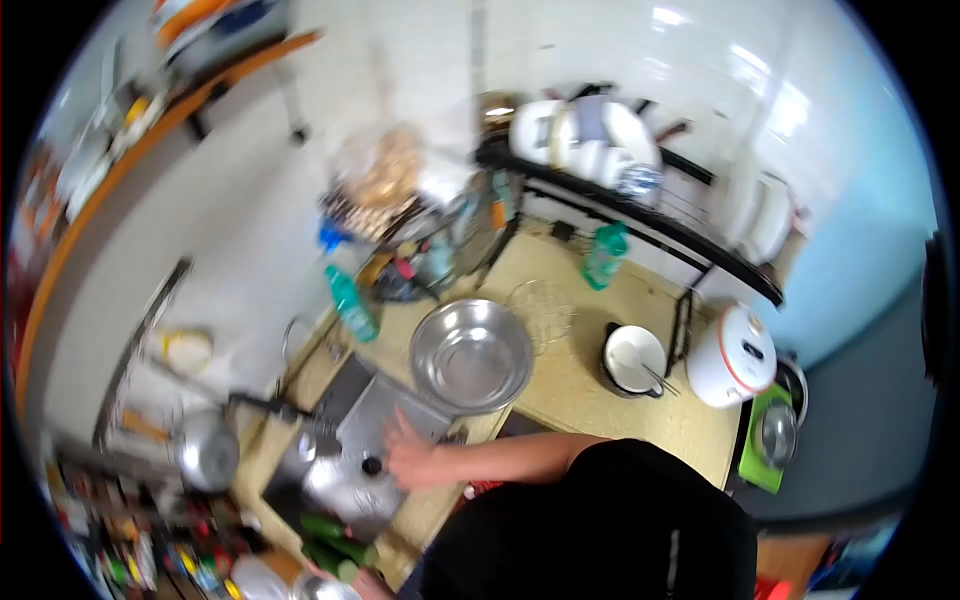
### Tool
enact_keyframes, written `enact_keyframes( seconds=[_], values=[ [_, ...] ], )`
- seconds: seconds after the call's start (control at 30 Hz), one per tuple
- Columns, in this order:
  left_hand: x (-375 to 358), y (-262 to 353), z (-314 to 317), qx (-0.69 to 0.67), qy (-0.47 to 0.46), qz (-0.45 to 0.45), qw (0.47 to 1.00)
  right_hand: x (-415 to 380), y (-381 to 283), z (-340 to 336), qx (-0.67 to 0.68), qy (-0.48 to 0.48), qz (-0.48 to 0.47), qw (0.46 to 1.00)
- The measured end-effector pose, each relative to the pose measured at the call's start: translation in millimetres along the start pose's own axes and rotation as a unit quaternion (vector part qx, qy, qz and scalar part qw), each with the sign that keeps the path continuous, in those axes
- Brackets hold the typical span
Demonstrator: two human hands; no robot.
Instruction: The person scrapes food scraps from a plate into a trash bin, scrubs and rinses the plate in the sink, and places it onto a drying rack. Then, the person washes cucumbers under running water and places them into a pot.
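My right hand is over the steel sink, near the round drain hole, with its fingers apart and nothing visible in them. Low in the view, my left hand is at the sink's near left corner, holding several long green vegetables; its fingers are mostly hidden. A black faucet reaches over the sink from the back left. Beyond my right hand, a wide steel basin stands on the counter and looks empty inside.
A green bottle stands behind the sink. On the counter are a wire rack, a white-lined pot, another green bottle and a white rice cooker. A black dish rack rises behind; a steel pot is at left.
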State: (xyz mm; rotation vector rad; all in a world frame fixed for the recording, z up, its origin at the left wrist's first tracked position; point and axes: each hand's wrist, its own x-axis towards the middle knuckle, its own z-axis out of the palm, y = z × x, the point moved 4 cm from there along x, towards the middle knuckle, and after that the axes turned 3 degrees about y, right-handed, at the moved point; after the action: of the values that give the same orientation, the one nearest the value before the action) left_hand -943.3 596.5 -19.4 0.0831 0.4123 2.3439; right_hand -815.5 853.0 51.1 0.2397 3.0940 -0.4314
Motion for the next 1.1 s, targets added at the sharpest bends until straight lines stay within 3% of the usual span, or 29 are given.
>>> enact_keyframes(
  seconds=[0.03,0.07,0.1,0.2,0.3,0.33,0.43,0.53,0.57,0.67,0.7,0.77,0.8,0.9,0.93,1.03,1.07,1.1],
  values=[
    [-0.1,7.0,-2.2,0.004,-0.01,0.017,1.0,-4.7,-2.0,1.3,-0.2,0.104,-0.04,0.973],
    [2.7,13.3,-4.4,0.046,-0.042,0.038,0.997,-3.4,-4.0,-2.7,-0.06,-0.03,-0.016,0.998],
    [5.2,16.8,1.1,0.017,0.035,0.058,0.998,0.6,-7.6,-6.2,0.062,-0.184,0.004,0.981],
    [-14.5,36.5,5.3,-0.011,0.113,0.111,0.987,7.2,-31.0,25.8,0.139,-0.168,0.007,0.976],
    [-40.0,72.2,50.9,-0.057,0.059,0.143,0.986,11.8,-67.0,71.1,0.157,-0.223,-0.064,0.96],
    [-50.9,89.7,61.3,-0.052,0.06,0.162,0.984,13.1,-85.4,87.0,0.213,-0.289,-0.053,0.932],
    [-97.5,128.9,73.0,0.002,0.098,0.229,0.968,12.7,-135.8,136.7,0.322,-0.289,-0.026,0.901],
    [-146.4,159.4,80.3,0.046,0.114,0.281,0.952,32.9,-183.2,160.9,0.365,-0.278,0.072,0.886],
    [-164.3,165.5,75.2,0.015,0.104,0.284,0.953,43.1,-197.7,152.0,0.345,-0.231,0.075,0.907],
    [-212.1,170.6,68.4,0.004,0.13,0.328,0.936,80.5,-226.6,146.6,0.232,-0.262,0.017,0.937],
    [-223.8,171.1,65.8,-0.002,0.086,0.315,0.945,89.8,-235.2,138.5,0.231,-0.274,0.005,0.933],
    [-245.5,168.2,55.4,0.017,0.156,0.349,0.924,104.2,-247.2,166.5,0.271,-0.237,-0.014,0.933],
    [-250.7,165.7,54.1,0.023,0.156,0.352,0.923,107.3,-249.9,173.7,0.276,-0.221,-0.001,0.935],
    [-259.2,159.0,51.1,0.016,0.169,0.36,0.917,106.1,-247.9,181.7,0.355,-0.345,0.115,0.861],
    [-261.2,157.7,49.9,0.004,0.165,0.362,0.917,108.1,-237.8,218.5,0.354,-0.256,0.073,0.897],
    [-259.6,154.0,50.6,-0.037,0.159,0.367,0.916,88.0,-208.4,215.2,0.398,-0.251,0.106,0.876],
    [-257.8,152.9,52.4,-0.03,0.154,0.361,0.919,82.1,-199.8,201.1,0.361,-0.218,0.09,0.902],
    [-255.9,151.3,52.9,-0.035,0.156,0.359,0.92,78.6,-191.4,190.6,0.371,-0.234,0.114,0.891]
  ],
)
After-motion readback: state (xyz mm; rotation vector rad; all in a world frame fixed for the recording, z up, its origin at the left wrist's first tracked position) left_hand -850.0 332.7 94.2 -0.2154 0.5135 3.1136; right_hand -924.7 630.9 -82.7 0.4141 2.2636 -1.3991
